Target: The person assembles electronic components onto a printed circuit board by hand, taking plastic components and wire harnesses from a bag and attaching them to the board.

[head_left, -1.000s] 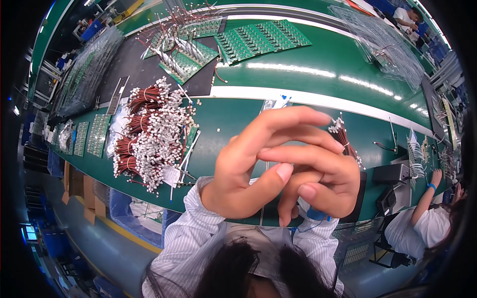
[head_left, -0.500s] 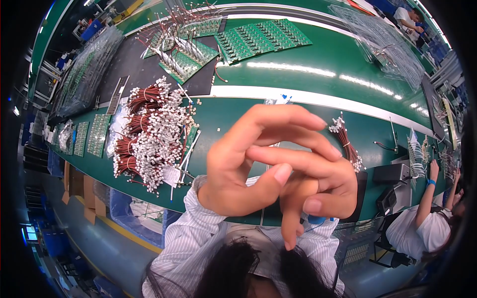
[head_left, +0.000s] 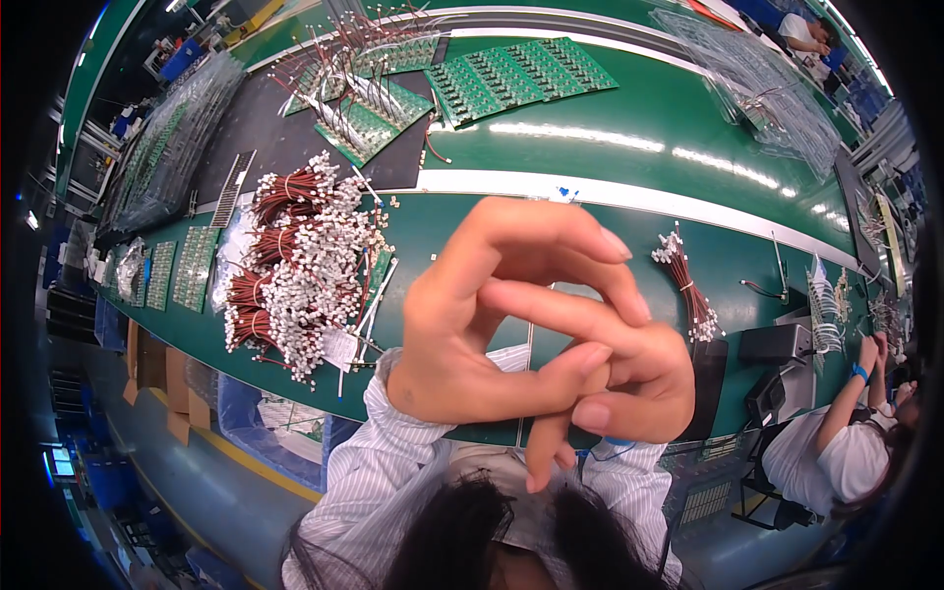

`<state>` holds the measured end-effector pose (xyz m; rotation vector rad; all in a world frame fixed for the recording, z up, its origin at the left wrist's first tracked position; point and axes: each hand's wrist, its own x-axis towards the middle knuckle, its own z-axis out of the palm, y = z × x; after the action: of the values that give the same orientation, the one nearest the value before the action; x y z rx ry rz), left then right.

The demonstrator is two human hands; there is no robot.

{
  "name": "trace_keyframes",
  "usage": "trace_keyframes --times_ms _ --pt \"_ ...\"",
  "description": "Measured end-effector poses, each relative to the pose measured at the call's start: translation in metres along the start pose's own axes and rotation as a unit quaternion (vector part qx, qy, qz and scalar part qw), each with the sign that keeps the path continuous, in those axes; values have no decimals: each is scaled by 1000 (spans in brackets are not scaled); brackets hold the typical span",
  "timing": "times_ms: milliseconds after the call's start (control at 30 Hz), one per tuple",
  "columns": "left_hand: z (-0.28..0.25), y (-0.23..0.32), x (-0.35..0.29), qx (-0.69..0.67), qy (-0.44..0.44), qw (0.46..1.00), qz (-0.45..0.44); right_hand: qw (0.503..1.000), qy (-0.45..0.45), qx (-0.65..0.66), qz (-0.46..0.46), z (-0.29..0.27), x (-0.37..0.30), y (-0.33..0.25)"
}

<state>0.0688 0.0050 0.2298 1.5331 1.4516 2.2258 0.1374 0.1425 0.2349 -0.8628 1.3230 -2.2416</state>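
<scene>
Both hands are raised over the near edge of the green workbench [head_left: 462, 221], touching and crossing each other. My left hand [head_left: 457, 329] makes a wide open curve with its fingers apart. Its thumb tip rests against the right hand's bent fingers. One finger of my right hand [head_left: 649, 379] stretches leftward through that curve, while another points down past its thumb. I see no object in either hand; some fingers are hidden where the hands overlap. Left of them lies a big pile of red-brown wire harnesses [head_left: 295, 265] with white connectors. A smaller tied wire bundle [head_left: 688, 285] is to the right.
Green circuit boards [head_left: 521, 79] lie at the back, beside boards with wires standing up [head_left: 369, 108]. Clear plastic trays [head_left: 172, 147] are stacked far left. A black box [head_left: 772, 344] stands on the right, near a seated co-worker [head_left: 836, 442]. A cardboard box [head_left: 182, 393] is below left.
My hands have shifted slightly left, and the left thumb now reaches farther onto the right hand's fingers. On the right, the co-worker's hands have drawn together.
</scene>
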Motion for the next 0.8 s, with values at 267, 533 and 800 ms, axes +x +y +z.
trace_keyframes --times_ms 267,533,800 --pt "-4 1 -4 -20 43 998 -27 981 19 -165 -99 -2 11 12" --pt "4 1 -1 -126 30 991 -39 994 -46 -101 -15 -6 3 -3" --pt "4 -2 0 -112 11 994 -16 995 -30 -95 -23 -4 0 1"
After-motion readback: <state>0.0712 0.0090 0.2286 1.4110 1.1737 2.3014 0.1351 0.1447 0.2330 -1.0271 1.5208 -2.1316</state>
